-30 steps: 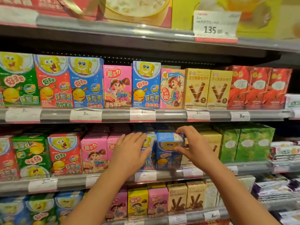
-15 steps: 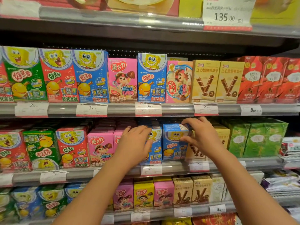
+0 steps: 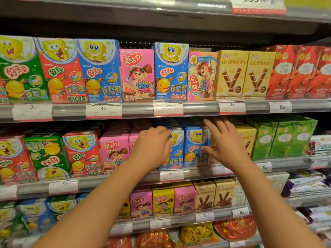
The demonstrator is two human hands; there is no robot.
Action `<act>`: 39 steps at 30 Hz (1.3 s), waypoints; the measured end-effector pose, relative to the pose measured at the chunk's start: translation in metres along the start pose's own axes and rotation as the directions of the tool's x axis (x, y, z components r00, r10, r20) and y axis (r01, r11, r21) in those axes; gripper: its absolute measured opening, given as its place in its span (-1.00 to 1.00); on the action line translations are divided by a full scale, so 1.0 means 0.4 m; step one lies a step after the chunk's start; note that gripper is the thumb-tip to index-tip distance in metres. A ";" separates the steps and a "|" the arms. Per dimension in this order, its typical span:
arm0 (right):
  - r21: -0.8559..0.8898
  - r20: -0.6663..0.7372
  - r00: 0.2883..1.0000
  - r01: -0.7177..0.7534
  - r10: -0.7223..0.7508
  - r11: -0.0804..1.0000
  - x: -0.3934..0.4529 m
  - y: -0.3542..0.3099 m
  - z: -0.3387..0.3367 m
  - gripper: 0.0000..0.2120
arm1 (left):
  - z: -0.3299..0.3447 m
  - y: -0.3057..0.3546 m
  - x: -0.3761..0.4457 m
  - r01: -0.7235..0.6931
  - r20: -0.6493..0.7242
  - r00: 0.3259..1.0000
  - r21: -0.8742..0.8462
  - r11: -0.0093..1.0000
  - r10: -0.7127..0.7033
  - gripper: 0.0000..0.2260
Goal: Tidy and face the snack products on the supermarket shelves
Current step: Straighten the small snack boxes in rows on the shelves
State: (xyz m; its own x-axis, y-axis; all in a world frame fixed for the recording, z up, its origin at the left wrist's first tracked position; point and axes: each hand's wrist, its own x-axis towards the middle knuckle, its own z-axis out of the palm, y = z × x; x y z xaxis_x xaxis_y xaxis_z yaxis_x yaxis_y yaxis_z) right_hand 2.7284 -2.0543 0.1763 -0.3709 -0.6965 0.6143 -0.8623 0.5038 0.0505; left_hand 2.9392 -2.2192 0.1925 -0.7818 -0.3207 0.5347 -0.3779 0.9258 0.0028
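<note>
On the middle shelf (image 3: 197, 173) two blue cartoon snack boxes stand upright side by side, facing forward. My left hand (image 3: 152, 146) lies flat against the front of the left blue box (image 3: 176, 151) and the pink box beside it, hiding most of both. My right hand (image 3: 223, 142) hovers with fingers spread just right of the right blue box (image 3: 194, 145), its thumb near the box's lower right corner. It holds nothing. It covers part of a yellow wafer-stick box (image 3: 248, 138).
The upper shelf (image 3: 136, 109) carries a row of green, red, blue, pink, yellow and red boxes. Green boxes (image 3: 284, 138) stand right of my right hand, red and green cartoon boxes (image 3: 53, 154) to the left. The lower shelf (image 3: 186, 219) holds smaller boxes.
My right hand has let go of the right blue box and opened, moving slightly right. That box now stands straight on the shelf. My left hand stays on the box fronts. The view has shifted down.
</note>
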 end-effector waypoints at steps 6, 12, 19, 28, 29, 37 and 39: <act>0.401 -0.393 0.898 -0.025 0.196 0.916 -0.256 -0.135 0.133 -0.71 | 0.001 -0.004 -0.010 -0.037 -0.044 0.998 -0.052 0.998 0.035 -0.55; 0.207 0.192 0.974 -0.159 0.119 0.965 -0.399 -0.262 0.324 -0.41 | 0.037 -0.034 -0.195 -0.226 -0.415 0.903 -0.244 0.943 0.109 -0.77; -0.039 0.385 0.903 -0.192 0.192 0.981 -0.362 -0.294 0.389 -0.27 | 0.213 -0.186 -0.546 0.238 -0.097 0.945 -0.451 0.860 -0.312 -0.80; -0.021 0.172 0.978 -0.112 0.114 0.993 -0.368 -0.258 0.402 -0.59 | 0.309 -0.285 -0.512 0.306 0.188 0.936 -0.006 0.952 -0.299 -0.60; -0.028 0.163 0.984 -0.069 0.072 0.997 -0.360 -0.250 0.395 -0.60 | 0.312 -0.286 -0.500 0.304 0.197 0.931 0.055 0.951 -0.309 -0.58; 0.224 0.200 0.977 -0.117 0.072 0.968 -0.351 -0.189 0.261 -0.62 | 0.337 -0.279 -0.455 0.310 0.262 0.882 0.306 0.900 -0.392 -0.65; 0.375 0.219 0.970 -0.186 0.108 0.908 -0.384 -0.174 0.227 -0.65 | 0.336 -0.274 -0.450 0.323 0.247 0.881 0.309 0.895 -0.403 -0.67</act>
State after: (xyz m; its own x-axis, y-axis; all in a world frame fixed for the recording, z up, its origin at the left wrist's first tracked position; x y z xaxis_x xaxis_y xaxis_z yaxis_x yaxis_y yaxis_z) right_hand 2.8140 -2.0287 0.0069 -0.5280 -0.7328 0.4291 -0.8437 0.3950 -0.3636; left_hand 3.0548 -2.2899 -0.0176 -0.6592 -0.7050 0.2616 -0.7434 0.6633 -0.0858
